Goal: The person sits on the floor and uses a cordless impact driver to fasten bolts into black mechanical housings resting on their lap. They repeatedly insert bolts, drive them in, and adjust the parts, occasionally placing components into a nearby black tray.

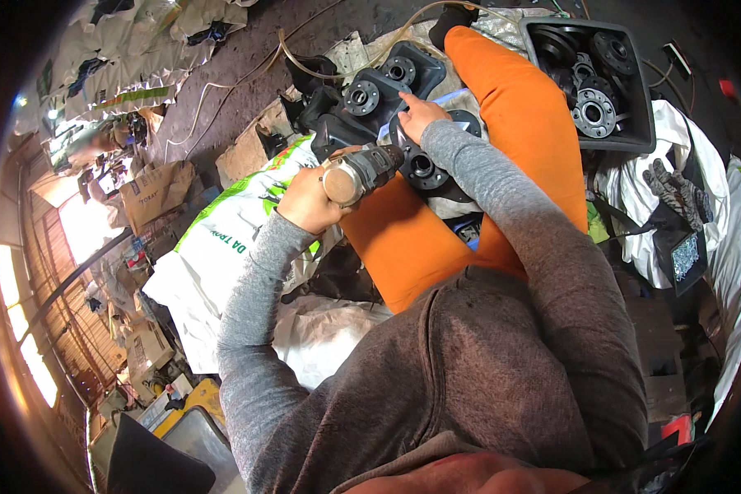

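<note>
My left hand [309, 202] is wrapped round the grip of an impact wrench [358, 175] with a round tan back end and a dark nose angled up to the right. My right hand [422, 115] reaches ahead with its index finger stretched out, by the edge of a black part with a round metal flange [361, 97]. Its other fingers are partly hidden. A second flanged part [399, 70] lies just beyond. Another black flanged part [422, 169] sits between my legs, under my right wrist and near the wrench's nose.
A black crate [650, 123] of flanged metal parts stands at the far right. Nearby are a patterned glove [675, 193] and a dark tray of small shiny hardware [685, 257]. White sacks [214, 272] lie at my left. A pale hose [284, 49] snakes across the floor ahead.
</note>
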A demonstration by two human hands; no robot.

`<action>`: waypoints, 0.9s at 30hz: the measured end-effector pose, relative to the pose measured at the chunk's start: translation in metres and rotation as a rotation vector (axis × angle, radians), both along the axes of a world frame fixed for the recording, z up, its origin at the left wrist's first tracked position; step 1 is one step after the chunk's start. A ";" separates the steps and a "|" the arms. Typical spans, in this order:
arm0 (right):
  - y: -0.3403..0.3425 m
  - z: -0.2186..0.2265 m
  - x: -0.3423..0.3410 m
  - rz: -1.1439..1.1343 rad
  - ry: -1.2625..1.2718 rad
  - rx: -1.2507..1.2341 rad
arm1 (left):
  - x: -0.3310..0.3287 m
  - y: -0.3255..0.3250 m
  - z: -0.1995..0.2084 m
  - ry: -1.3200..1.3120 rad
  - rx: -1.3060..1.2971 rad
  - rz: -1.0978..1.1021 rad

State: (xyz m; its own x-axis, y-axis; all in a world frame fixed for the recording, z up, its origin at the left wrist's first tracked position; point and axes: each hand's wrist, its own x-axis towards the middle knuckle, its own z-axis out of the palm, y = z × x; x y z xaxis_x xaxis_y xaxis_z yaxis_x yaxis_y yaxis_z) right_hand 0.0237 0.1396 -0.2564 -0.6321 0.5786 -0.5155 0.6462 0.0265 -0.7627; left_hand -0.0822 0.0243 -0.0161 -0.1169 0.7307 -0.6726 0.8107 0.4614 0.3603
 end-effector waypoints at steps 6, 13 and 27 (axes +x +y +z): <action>-0.008 -0.002 0.032 0.032 0.123 0.044 | 0.001 -0.002 -0.002 0.021 -0.042 -0.004; -0.007 -0.003 0.026 0.115 0.114 0.133 | -0.003 -0.003 -0.011 0.024 -0.014 -0.030; -0.009 -0.001 0.024 0.127 0.096 0.180 | -0.016 -0.010 -0.030 0.086 0.033 -0.114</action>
